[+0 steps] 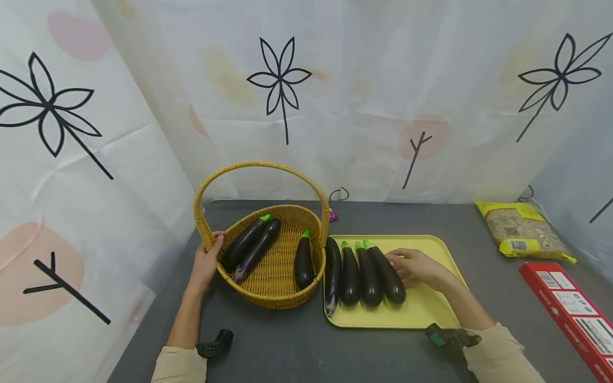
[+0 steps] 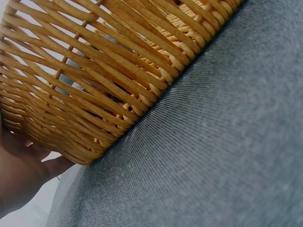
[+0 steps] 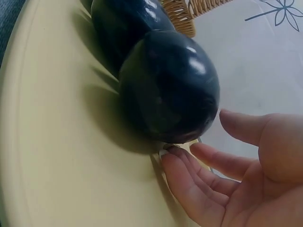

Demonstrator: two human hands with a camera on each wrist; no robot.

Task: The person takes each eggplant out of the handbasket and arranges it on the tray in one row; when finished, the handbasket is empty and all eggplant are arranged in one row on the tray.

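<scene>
A round-handled wicker basket stands on the left with three eggplants in it: two side by side at its left, one at its right. My left hand grips the basket's left side near the foot of the handle; its fingers are partly hidden in the left wrist view. To the right, a yellow tray bears several eggplants in a row. Beside the rightmost eggplant is my right hand, fingers loosely bent. In the right wrist view its fingertips are close under that eggplant, thumb apart from it.
A yellow plastic bag of contents lies at the back right, with a red and white box in front of it. A small purple packet shows behind the basket. Patterned cloth hangs behind the grey table.
</scene>
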